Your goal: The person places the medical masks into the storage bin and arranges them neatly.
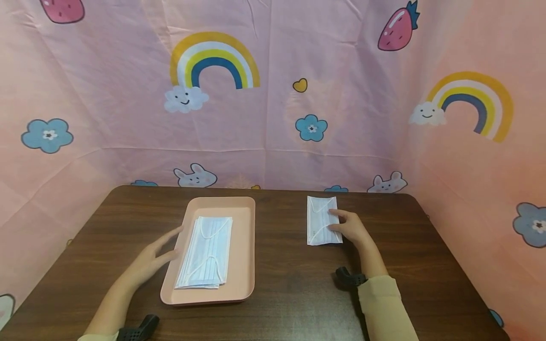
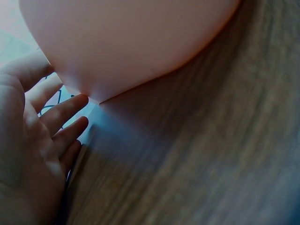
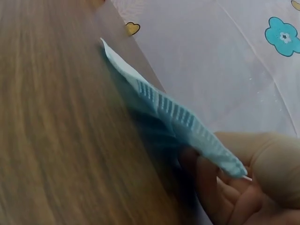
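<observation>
A pale pink tray holds a stack of light blue face masks with white ear loops on top. At the tray's left side is my left hand, fingers extended and fingertips right at the rim. The left wrist view shows that hand with loosely bent fingers against the tray's wall. On the right, my right hand pinches the right edge of a single face mask. Seen edge-on in the right wrist view, this mask sits between thumb and fingers, tilted close over the table.
Both the tray and the hands are over a dark brown wooden table with rounded far corners. A pink patterned cloth hangs behind and along both sides. Each wrist wears a black device, such as the right one.
</observation>
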The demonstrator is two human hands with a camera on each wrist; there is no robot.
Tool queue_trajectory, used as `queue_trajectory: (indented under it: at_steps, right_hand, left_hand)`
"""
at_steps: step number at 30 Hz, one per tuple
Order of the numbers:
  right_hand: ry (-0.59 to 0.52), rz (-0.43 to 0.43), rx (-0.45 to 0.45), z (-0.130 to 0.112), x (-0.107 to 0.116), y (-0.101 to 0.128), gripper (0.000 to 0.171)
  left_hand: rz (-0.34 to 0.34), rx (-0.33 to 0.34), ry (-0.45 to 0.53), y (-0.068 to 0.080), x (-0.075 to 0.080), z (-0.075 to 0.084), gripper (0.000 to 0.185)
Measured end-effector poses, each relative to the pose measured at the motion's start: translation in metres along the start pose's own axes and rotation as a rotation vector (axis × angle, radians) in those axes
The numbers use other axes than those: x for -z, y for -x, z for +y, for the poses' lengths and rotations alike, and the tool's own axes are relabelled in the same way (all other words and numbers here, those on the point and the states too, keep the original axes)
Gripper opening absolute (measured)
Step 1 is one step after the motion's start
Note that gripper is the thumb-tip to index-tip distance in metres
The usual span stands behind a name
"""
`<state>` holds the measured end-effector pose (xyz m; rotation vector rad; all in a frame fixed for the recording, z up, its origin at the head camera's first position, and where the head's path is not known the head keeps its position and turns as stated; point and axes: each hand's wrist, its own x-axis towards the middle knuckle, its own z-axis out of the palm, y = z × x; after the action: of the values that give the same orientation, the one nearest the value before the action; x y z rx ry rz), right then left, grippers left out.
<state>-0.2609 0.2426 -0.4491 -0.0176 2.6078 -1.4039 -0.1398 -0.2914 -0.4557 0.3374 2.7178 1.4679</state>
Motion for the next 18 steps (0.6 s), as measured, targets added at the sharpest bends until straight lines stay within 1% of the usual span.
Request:
queue_trajectory:
  at_steps: [3,9,14,18]
  right_hand:
    - [-0.004,-0.005,0.012,0.000,0.000,0.000,0.054]
    - [-0.006,0.037,0.082,-0.005,-0.003,0.001,0.055]
    - [-0.079,0.093,0.116,-0.008,-0.009,0.002,0.055]
    - [-0.161,0.125,0.132,-0.011,-0.015,0.002,0.056]
  left_hand:
    - [0.003,0.000,-0.001,0.000,0.000,0.000,0.062]
    - [0.006,0.006,-0.006,0.000,-0.001,0.001,0.062]
    - [0.001,0.014,-0.011,0.001,0.000,0.002,0.062]
    - [0.001,0.017,-0.022,0.000,0.000,0.002,0.062]
